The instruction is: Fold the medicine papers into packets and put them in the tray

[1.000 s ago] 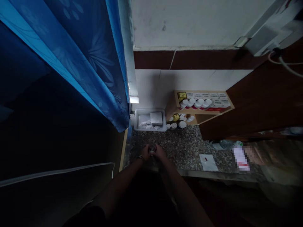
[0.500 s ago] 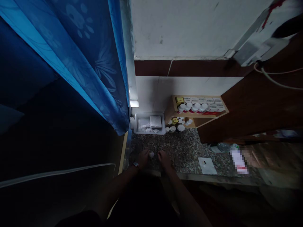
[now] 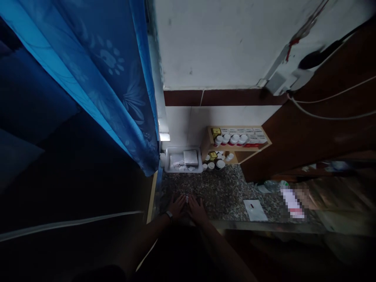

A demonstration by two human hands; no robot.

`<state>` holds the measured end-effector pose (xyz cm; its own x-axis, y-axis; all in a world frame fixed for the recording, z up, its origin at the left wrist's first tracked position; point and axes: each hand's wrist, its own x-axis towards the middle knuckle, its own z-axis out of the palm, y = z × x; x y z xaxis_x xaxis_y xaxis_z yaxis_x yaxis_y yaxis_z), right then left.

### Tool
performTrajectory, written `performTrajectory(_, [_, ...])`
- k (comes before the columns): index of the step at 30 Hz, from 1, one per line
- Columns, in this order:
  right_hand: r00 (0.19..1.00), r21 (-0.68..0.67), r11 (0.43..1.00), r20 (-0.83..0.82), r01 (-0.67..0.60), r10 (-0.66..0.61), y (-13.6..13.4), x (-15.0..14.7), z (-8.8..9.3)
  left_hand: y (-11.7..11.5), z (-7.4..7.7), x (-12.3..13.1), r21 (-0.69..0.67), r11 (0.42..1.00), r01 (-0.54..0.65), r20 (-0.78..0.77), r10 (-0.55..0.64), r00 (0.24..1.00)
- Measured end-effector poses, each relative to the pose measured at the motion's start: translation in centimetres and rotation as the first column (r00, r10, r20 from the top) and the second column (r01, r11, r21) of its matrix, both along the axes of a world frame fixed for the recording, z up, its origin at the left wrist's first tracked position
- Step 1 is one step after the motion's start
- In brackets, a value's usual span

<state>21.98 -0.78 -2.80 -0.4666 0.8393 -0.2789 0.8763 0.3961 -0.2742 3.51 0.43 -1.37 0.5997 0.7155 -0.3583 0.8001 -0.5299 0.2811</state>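
Note:
Both hands lie side by side on the speckled stone counter (image 3: 223,192). My left hand (image 3: 176,206), with a watch on its wrist, has its fingers stretched out and slightly spread. My right hand (image 3: 196,209) is also flat, fingers extended. Between the fingertips of the two hands sits a small white piece (image 3: 187,198), perhaps folded paper; its kind is too small and dark to make out. Beyond the hands stands a white plastic tray (image 3: 166,160) holding a stack of white paper sheets (image 3: 190,157) and several small white packets.
A wooden shelf (image 3: 206,143) with several white-capped bottles and boxes stands right of the tray. On the right lie a white sheet with a small dark object (image 3: 256,211) and a clear bottle (image 3: 272,185). A blue curtain (image 3: 117,90) hangs at left.
Both hands have come closer together around the small white piece, and their fingers have gone from curled to stretched flat. The camera view has shifted slightly.

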Motion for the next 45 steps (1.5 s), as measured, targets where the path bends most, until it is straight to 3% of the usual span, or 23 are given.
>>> performTrajectory(3, [1.000,-0.014,1.000,0.001,0.001,-0.001,-0.1,-0.1,0.5,-0.1,0.6,0.0,-0.011,1.000,-0.015,0.021,0.016,1.000])
performTrajectory(9, [1.000,-0.076,0.997,-0.012,0.015,-0.016,0.1,-0.5,1.3,0.1,2.7,0.5,-0.159,0.984,-0.078,-0.007,0.078,0.997])
performTrajectory(14, [0.999,-0.042,0.998,-0.026,0.037,-0.039,0.9,-0.9,2.5,1.7,5.0,2.2,-0.133,0.983,-0.127,0.037,0.133,0.990])
performTrajectory(17, [0.989,-0.019,0.989,0.013,0.147,-0.147,1.3,-1.5,3.5,3.0,5.5,3.3,-0.082,0.967,-0.242,0.049,0.246,0.968])
performTrajectory(21, [0.962,-0.091,0.958,-0.014,0.272,-0.274,2.5,-2.6,4.5,4.5,4.9,3.6,-0.098,0.896,-0.433,-0.004,0.435,0.901])
performTrajectory(26, [0.899,-0.131,0.897,-0.066,0.422,-0.432,4.4,-3.2,4.7,5.2,3.5,2.8,-0.201,0.835,-0.512,0.099,0.537,0.838])
performTrajectory(28, [0.884,-0.164,0.887,-0.119,0.431,-0.451,4.7,-3.2,4.4,5.2,3.0,2.6,-0.258,0.779,-0.571,0.170,0.618,0.767])
performTrajectory(32, [0.809,-0.254,0.865,-0.313,0.433,-0.497,6.2,-3.3,4.4,6.1,2.9,2.3,-0.392,0.629,-0.671,0.309,0.778,0.548])
performTrajectory(35, [0.738,-0.224,0.866,-0.455,0.447,-0.499,9.9,-4.1,6.3,9.2,4.8,1.6,-0.393,0.581,-0.713,0.434,0.801,0.414])
performTrajectory(37, [0.753,-0.167,0.880,-0.461,0.445,-0.469,13.6,-5.0,8.3,12.4,7.0,0.8,-0.326,0.566,-0.757,0.475,0.791,0.387])
performTrajectory(41, [0.851,-0.071,0.892,-0.273,0.447,-0.448,20.8,-7.3,11.5,19.3,10.7,-0.9,-0.165,0.602,-0.782,0.377,0.771,0.514])
performTrajectory(43, [0.895,-0.085,0.906,-0.140,0.416,-0.424,22.9,-8.2,11.7,21.4,11.3,-1.3,-0.148,0.606,-0.782,0.256,0.787,0.561])
performTrajectory(45, [0.920,-0.112,0.916,-0.034,0.386,-0.392,23.9,-8.8,11.2,22.3,10.9,-1.3,-0.152,0.589,-0.793,0.123,0.808,0.577])
